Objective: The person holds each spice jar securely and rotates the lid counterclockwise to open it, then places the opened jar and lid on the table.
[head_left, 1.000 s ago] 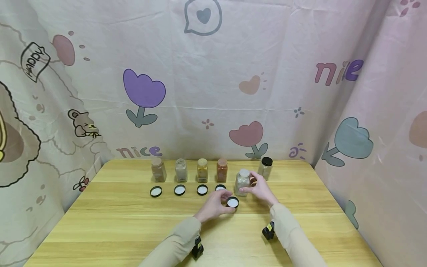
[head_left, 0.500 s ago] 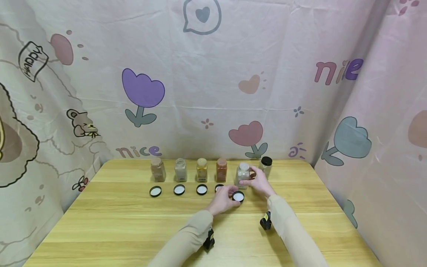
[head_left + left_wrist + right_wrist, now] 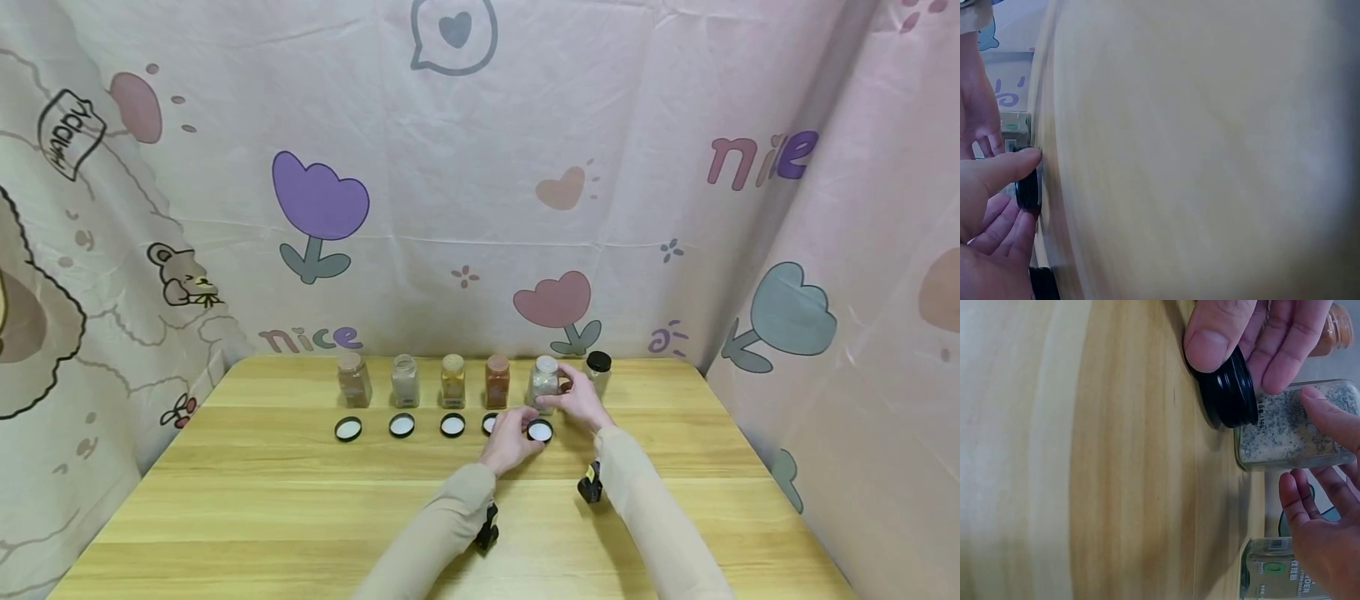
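Note:
My left hand [image 3: 512, 442] pinches a black jar lid [image 3: 540, 431] by its rim between thumb and fingers, the white inner face up. In the right wrist view this lid [image 3: 1227, 394] is close over the tabletop, beside the base of a glass spice jar [image 3: 1291, 428]. That square jar holds grey-and-white speckled seasoning and shows a pale top in the head view. My right hand [image 3: 581, 402] grips it from the right, thumb on the near side. Left of it stands a jar with orange-red powder [image 3: 497, 383]. Its lid [image 3: 489, 423] is partly hidden behind my left hand.
Further left in the row stand a yellow jar [image 3: 453, 383], a pale jar [image 3: 406, 383] and a brown jar [image 3: 354, 382], each with an upturned lid in front. A black-capped jar [image 3: 598, 371] stands behind my right hand. A printed curtain [image 3: 450, 208] hangs behind the wooden table [image 3: 300, 508].
The right hand has moved the speckled jar back into line with the other jars. My left hand has carried the lid right and away from me, to in front of that jar.

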`<state>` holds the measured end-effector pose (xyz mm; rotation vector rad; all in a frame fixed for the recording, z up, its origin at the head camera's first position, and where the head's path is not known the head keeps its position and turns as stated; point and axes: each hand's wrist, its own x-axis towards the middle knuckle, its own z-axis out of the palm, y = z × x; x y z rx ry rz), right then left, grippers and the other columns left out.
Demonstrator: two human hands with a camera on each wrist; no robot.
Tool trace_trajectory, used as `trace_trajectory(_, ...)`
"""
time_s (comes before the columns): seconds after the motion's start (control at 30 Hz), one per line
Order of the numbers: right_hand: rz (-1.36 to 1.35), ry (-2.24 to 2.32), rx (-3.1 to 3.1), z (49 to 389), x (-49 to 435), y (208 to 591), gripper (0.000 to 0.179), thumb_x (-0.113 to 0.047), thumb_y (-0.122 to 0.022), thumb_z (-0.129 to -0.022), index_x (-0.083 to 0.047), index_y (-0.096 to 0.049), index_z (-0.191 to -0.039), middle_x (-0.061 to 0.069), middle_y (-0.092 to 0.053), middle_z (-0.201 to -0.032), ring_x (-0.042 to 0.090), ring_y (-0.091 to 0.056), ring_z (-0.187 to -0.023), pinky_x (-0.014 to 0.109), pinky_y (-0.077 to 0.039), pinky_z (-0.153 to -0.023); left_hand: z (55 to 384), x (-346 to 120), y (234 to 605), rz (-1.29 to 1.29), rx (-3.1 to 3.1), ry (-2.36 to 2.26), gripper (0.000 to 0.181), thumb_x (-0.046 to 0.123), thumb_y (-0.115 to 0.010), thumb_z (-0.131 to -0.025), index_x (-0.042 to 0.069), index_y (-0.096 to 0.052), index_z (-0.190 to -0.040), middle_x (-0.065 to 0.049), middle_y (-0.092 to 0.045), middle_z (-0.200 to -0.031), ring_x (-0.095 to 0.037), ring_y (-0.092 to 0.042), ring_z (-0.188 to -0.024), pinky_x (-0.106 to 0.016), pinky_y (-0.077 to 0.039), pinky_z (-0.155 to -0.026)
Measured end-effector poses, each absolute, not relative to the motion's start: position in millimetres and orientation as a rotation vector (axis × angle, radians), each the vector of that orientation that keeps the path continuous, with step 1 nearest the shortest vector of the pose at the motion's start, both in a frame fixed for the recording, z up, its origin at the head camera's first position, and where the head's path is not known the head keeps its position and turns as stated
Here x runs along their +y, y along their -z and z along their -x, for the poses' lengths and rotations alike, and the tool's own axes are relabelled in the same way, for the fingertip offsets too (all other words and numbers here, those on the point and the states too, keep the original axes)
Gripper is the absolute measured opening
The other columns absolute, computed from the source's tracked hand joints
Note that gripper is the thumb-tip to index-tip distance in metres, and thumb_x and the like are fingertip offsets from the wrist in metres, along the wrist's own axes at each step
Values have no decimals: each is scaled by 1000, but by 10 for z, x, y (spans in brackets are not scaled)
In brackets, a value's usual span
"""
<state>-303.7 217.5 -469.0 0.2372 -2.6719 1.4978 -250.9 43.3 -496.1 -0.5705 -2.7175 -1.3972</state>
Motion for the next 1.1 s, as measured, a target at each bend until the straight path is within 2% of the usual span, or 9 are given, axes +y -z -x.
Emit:
trace_trajectory(0.23,-215,-1495,-2663,3096,2154,4725,70,-10,-86,-78,-5,-53,-140,22,-64,-129,26,-64,-93,24,-50,-74,2546,472,4988,525,-2703,1335,46,5,-86,-75,0,-69,-117,-15,-73,-117,-30,-69,-106,-40,-58,-94)
trace_trajectory(0.53,-180,-1498,-2668,3112,2125,4710,71,-10,-85,-79,-3,-52,-141,24,-62,-132,28,-64,-96,23,-49,-71,2584,488,5014,447,-2699,1363,45,5,-86,-75,2,-69,-117,-14,-73,-117,-29,-69,-107,-40,-57,-95)
trace_trajectory(0.8,-196,-1501,-2647,3118,2132,4720,71,-8,-85,-79,-2,-51,-141,25,-64,-130,24,-63,-90,22,-49,-69,2586,524,5002,403,-2708,1376,47,5,-86,-76,1,-68,-119,-16,-72,-121,-30,-69,-112,-38,-57,-98)
trace_trajectory(1.1,-166,-1515,-2645,3069,2149,4718,73,-5,-83,-80,-2,-49,-144,26,-60,-137,22,-62,-87,20,-49,-68,2559,511,4995,415,-2698,1381,46,2,-84,-76,0,-67,-119,-18,-72,-121,-31,-70,-112,-38,-58,-98)
